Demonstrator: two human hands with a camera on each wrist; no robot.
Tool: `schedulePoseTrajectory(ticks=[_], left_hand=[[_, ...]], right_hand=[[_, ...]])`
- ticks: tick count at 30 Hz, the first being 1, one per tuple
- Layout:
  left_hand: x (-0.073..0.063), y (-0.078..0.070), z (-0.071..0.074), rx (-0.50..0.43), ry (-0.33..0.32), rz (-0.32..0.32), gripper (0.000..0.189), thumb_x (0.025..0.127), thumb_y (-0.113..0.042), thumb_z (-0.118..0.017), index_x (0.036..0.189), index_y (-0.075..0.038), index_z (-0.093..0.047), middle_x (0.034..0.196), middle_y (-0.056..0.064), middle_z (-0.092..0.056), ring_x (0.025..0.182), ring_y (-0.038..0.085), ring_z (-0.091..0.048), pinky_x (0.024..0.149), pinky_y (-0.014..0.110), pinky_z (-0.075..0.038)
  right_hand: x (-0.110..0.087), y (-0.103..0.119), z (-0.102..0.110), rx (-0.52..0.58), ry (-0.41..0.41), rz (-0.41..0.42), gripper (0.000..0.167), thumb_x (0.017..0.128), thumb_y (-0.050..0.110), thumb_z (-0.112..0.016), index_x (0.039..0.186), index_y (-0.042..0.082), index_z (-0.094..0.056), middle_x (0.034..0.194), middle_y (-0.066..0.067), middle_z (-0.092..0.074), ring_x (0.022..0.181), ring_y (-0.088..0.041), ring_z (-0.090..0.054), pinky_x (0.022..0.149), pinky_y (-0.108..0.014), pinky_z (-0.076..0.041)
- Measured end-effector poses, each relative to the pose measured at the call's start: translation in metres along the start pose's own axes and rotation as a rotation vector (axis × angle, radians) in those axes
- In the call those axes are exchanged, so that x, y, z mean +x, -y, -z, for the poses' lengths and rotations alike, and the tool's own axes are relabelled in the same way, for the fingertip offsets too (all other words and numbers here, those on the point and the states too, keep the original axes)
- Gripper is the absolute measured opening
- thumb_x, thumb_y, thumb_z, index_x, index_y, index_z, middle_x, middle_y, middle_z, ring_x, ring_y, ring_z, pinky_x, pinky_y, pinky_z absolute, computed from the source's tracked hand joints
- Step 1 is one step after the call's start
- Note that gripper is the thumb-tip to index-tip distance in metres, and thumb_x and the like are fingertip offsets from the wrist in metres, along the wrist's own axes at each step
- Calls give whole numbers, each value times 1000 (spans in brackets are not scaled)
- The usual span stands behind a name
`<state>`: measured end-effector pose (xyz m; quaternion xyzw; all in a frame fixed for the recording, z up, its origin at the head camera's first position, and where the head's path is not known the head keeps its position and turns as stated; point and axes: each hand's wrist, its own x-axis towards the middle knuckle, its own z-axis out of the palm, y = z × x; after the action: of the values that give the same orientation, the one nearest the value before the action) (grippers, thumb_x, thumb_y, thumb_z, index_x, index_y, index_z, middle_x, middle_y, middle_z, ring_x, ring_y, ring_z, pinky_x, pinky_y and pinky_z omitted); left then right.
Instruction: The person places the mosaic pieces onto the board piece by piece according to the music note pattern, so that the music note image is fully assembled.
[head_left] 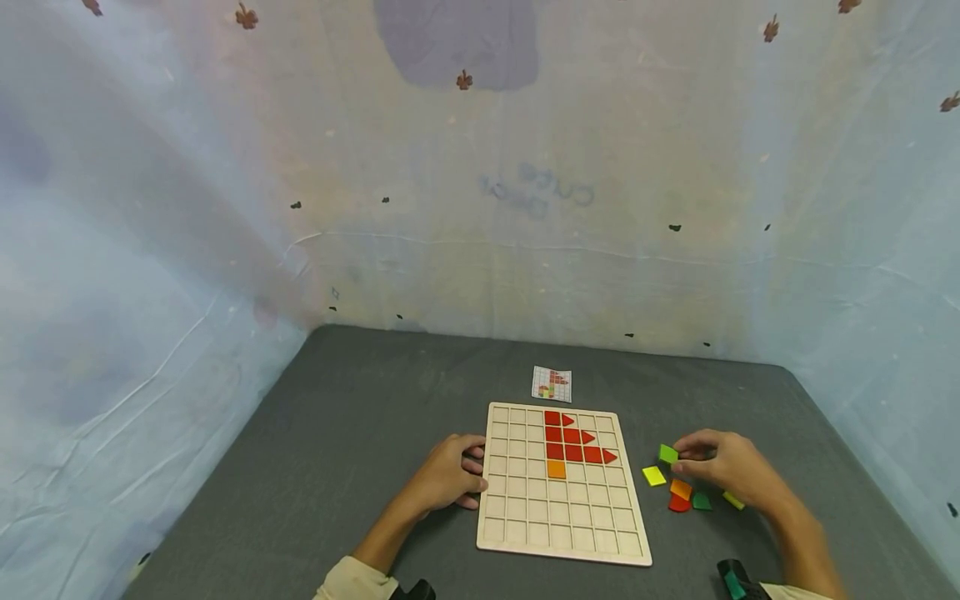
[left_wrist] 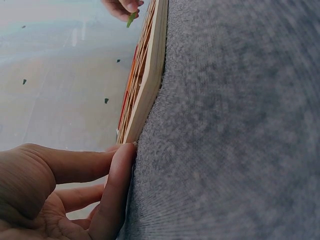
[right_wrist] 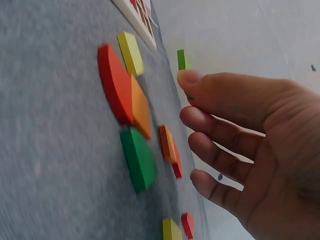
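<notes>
A wooden grid board (head_left: 517, 508) lies on the table, with red squares and triangles and one orange square (head_left: 557, 470) set in its cells. My left hand (head_left: 444, 475) grips the board's left edge between thumb and fingers; in the left wrist view the fingertips (left_wrist: 127, 155) meet at that edge. To the right of the board, my right hand (head_left: 727, 467) pinches a light green square tile (head_left: 667, 454) above the table. Below it lie loose tiles: a yellow one (head_left: 654, 476), an orange one (head_left: 680, 489), a red curved one (head_left: 678, 503) and a dark green curved one (head_left: 702, 501).
A small printed pattern card (head_left: 551, 384) lies behind the board. Another yellow tile (head_left: 733, 500) is beneath the right wrist. Several further tiles, including a small red piece (right_wrist: 187, 225), show in the right wrist view. Pale cloth (head_left: 465, 275) hangs around the grey table (head_left: 375, 400).
</notes>
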<state>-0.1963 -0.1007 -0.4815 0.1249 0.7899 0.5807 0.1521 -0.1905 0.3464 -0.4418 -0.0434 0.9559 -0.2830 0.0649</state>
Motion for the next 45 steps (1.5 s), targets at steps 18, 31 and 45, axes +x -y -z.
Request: schedulePoseTrajectory(ticks=[18,31,45], left_hand=[[0,0,-1,-14,-5,10,68,84,10,-78,148,7,-53,125,16,-55,102,24,-65,60,37,-67],[1,1,-1,-13,-11,9,68,84,10,-79,147,6,-54,124,15,-55,101,24,-64,60,37,-67],[1,0,0,-16,-5,13,68,84,10,-78,148,7,-53,125,16,-55,103,24,-65,60,37,-67]], right_hand=[[5,39,-30,92,2,152,28,89,34,-87,108,16,-80,103,1,-72,88,-11,-65,69,-26,-56],[13,55,-49,89,18,258,24,88,30,-87,105,16,-80,101,5,-71,87,-4,-62,74,-24,-56],[15,70,-63,85,59,289,22,89,37,-86,103,22,-80,99,8,-68,87,-5,-59,74,-26,-55]])
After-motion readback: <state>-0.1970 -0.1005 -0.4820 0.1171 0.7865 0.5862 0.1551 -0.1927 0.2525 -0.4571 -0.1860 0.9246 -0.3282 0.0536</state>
